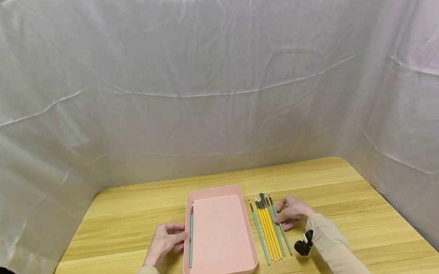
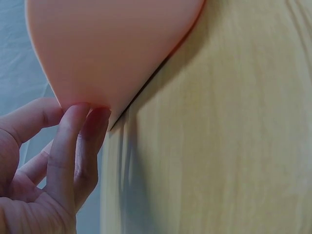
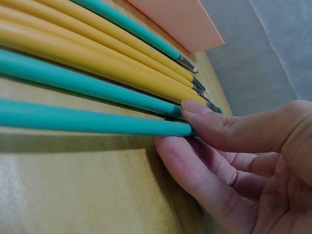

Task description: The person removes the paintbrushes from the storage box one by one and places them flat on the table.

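Note:
A pink rectangular tray (image 1: 223, 232) lies on the table, with one teal paintbrush (image 1: 191, 241) along its left inner side. My left hand (image 1: 166, 240) pinches the tray's left rim; in the left wrist view fingertips press the outer wall (image 2: 112, 53). To the right of the tray lies a row of paintbrushes, several yellow ones (image 1: 270, 236) between teal ones. At the row's right end, my right hand (image 1: 292, 212) pinches the outermost teal paintbrush (image 3: 97, 118) near its bristle end. The thumb also reaches the neighbouring teal paintbrush (image 3: 87, 83). Its bristles are hidden by the hand in the right wrist view.
The wooden table (image 1: 130, 212) carries everything. A grey cloth (image 1: 218, 123) hangs behind and on both sides. One teal paintbrush (image 1: 260, 237) lies close to the tray's right wall. Small black cameras (image 1: 303, 244) sit at the wrists.

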Demonstrator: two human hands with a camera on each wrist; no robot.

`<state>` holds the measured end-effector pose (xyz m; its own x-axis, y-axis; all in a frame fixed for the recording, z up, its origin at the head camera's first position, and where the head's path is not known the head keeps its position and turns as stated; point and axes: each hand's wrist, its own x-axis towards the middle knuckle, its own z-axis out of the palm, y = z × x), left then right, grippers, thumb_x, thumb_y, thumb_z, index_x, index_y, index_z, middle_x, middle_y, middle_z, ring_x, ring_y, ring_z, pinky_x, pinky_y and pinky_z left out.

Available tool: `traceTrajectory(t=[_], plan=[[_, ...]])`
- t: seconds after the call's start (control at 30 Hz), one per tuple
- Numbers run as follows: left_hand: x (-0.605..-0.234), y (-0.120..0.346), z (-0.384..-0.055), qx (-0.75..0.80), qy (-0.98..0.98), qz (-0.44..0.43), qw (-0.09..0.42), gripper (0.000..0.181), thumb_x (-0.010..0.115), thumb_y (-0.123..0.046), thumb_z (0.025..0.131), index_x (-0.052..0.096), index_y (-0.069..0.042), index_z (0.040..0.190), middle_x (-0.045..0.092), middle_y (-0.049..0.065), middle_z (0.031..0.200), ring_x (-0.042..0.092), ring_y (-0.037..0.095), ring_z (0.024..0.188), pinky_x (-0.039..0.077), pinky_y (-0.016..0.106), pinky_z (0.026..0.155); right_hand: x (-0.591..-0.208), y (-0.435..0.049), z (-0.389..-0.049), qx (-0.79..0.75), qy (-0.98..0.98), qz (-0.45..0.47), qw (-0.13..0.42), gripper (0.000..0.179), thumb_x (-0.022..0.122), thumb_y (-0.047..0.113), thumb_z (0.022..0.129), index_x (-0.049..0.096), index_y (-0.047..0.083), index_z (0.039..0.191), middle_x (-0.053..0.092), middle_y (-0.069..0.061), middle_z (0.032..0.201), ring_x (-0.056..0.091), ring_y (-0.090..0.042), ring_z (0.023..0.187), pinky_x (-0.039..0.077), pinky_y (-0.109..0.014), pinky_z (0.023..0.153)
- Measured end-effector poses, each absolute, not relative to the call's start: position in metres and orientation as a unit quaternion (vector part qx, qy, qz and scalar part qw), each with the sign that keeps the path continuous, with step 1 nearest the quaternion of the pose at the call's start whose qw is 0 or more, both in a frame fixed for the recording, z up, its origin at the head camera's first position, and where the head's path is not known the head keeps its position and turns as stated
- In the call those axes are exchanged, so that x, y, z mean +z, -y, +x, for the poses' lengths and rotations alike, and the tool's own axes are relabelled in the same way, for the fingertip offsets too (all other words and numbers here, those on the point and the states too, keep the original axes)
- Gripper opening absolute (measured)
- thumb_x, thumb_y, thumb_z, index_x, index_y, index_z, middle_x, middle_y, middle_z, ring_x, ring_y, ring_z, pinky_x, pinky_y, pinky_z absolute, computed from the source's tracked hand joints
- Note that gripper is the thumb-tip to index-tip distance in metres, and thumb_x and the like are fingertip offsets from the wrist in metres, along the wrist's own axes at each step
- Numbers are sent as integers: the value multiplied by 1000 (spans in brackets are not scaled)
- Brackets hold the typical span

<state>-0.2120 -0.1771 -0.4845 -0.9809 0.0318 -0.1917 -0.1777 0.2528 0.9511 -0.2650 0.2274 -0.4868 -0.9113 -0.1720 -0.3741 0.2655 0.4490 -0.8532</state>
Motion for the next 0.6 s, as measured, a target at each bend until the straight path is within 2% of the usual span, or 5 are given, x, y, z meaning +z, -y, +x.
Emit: traceTrajectory(t=[0.4, 0.6], plan=[[-487, 177, -213, 605, -790, -52, 87, 36, 74, 0, 85, 63, 15, 115, 72, 17, 95, 64, 11, 64, 58, 23, 57, -487, -225, -263, -511, -833, 43, 206, 36, 76, -3, 85, 49, -6, 109, 61, -8, 71, 60, -12, 53, 61, -27, 55], [-486, 177, -214, 603, -791, -54, 87, 35, 74, 0, 85, 64, 14, 115, 72, 14, 94, 64, 10, 64, 59, 23, 57, -485, -223, -264, -521, -827, 59, 204, 39, 76, -2, 84, 48, -6, 110, 62, -10, 73, 60, -11, 52, 61, -25, 54]])
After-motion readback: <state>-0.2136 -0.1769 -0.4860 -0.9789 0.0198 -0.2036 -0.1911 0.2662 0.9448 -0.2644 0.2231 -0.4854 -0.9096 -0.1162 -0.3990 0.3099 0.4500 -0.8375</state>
